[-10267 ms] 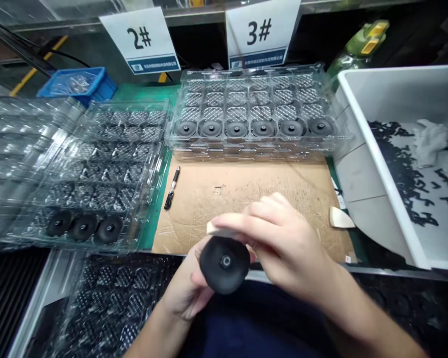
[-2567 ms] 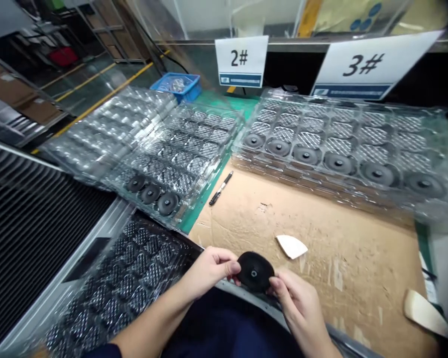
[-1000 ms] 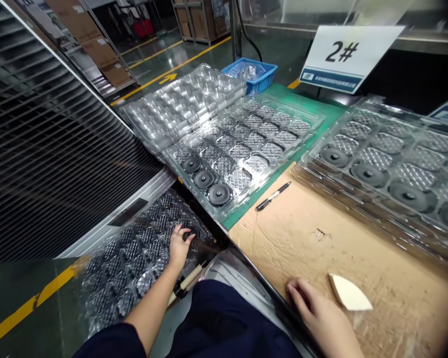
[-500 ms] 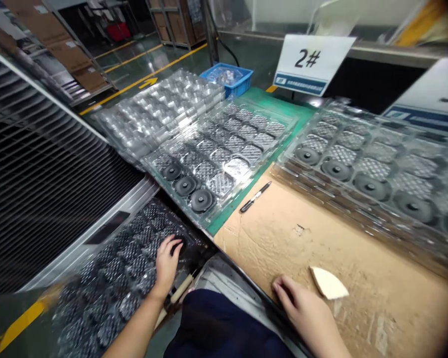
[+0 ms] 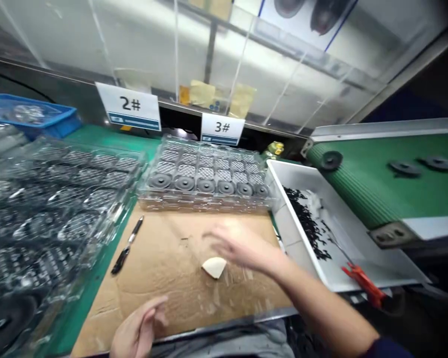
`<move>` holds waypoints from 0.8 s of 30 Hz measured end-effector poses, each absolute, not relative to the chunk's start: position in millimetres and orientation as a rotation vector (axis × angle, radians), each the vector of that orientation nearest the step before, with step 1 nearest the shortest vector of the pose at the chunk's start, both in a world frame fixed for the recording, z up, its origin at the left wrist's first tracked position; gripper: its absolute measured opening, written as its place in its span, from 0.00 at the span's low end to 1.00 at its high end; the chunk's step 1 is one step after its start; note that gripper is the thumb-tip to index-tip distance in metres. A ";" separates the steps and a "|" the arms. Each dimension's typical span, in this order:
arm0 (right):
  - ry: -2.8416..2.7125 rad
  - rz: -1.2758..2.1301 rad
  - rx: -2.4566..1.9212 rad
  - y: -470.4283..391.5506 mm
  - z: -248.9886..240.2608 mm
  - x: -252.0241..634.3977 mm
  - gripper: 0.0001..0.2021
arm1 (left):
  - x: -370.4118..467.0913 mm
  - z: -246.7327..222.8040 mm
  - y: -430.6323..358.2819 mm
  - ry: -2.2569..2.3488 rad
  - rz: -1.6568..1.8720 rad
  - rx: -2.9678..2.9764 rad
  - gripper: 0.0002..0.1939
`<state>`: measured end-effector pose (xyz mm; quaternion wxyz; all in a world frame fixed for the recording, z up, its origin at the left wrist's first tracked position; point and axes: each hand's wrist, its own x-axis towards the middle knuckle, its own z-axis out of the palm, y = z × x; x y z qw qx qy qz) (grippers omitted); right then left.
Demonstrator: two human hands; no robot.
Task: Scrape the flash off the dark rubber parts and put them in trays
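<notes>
Over the cardboard sheet (image 5: 179, 298), my right hand (image 5: 233, 243) is smeared by motion, its fingers loosely spread and nothing visible in them. Just below it lies a cream wedge-shaped piece (image 5: 214, 267). My left hand (image 5: 140, 325) is low at the near edge of the cardboard, fingers loosely extended and holding nothing. A pen (image 5: 129, 243) rests toward the left side of the sheet. Behind, a clear plastic tray stack (image 5: 205, 199) carries a front row of round black parts (image 5: 206, 186).
More clear trays (image 5: 74, 199) stand at left, with a black disc (image 5: 7, 320) near the corner. At right, a white bin (image 5: 302, 248) holds small black pieces and red-handled pliers (image 5: 366, 286). A green conveyor (image 5: 414, 189) carries black round parts. A blue basket (image 5: 65, 122) sits back left.
The view has swung right, bringing the bin and conveyor into sight. My left hand has left the black tray at the left for the cardboard's near edge. My right hand has risen over the wedge.
</notes>
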<state>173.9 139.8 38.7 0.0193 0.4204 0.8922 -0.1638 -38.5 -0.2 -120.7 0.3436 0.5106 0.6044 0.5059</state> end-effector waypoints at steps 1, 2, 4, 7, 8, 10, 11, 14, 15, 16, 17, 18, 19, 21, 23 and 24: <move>2.752 -0.360 1.439 154.6 54.2 188.0 0.15 | -32.3 -117.4 11.1 1.553 1.267 1.305 0.16; 2.718 -0.214 1.568 169.8 69.0 203.9 0.15 | -27.6 -115.7 20.8 1.524 1.222 1.287 0.18; 2.608 0.052 1.802 199.4 95.1 241.1 0.16 | -22.2 -117.4 34.4 1.463 1.172 1.237 0.22; 2.365 0.337 2.103 234.9 117.6 304.1 0.18 | -20.6 -126.3 40.5 1.479 1.168 1.201 0.21; 2.280 0.365 2.165 242.7 118.9 324.5 0.18 | -21.0 -128.9 40.0 1.499 1.162 1.216 0.20; 2.119 0.328 2.247 251.5 111.2 360.1 0.17 | -21.7 -131.5 37.6 1.533 1.142 1.267 0.19; 2.059 0.277 2.263 252.8 102.6 374.3 0.17 | -21.8 -131.3 36.6 1.548 1.131 1.297 0.18; 1.964 0.096 2.253 249.4 66.1 402.0 0.16 | -21.4 -127.5 35.7 1.568 1.109 1.399 0.17; 1.949 0.046 2.248 247.6 53.1 407.4 0.15 | -21.1 -125.9 36.0 1.565 1.103 1.433 0.16; 1.934 0.004 2.250 246.4 41.0 411.6 0.16 | -20.8 -124.4 36.3 1.559 1.094 1.461 0.16; 1.918 -0.029 2.261 246.0 30.3 415.2 0.16 | -20.5 -123.1 36.7 1.554 1.083 1.481 0.15; 1.899 -0.056 2.280 246.7 21.1 418.2 0.16 | -20.2 -122.1 36.9 1.553 1.074 1.493 0.15; 1.878 -0.079 2.305 248.5 13.6 421.0 0.16 | -19.9 -121.3 37.1 1.559 1.068 1.499 0.15; 1.835 -0.121 2.362 255.0 2.5 425.5 0.16 | -19.3 -120.7 37.0 1.581 1.064 1.508 0.15; 1.802 -0.169 2.413 263.7 -5.5 427.9 0.16 | -18.4 -120.7 36.7 1.601 1.066 1.516 0.15; 1.791 -0.194 2.436 268.2 -9.1 428.0 0.16 | -17.9 -120.8 36.6 1.609 1.067 1.519 0.15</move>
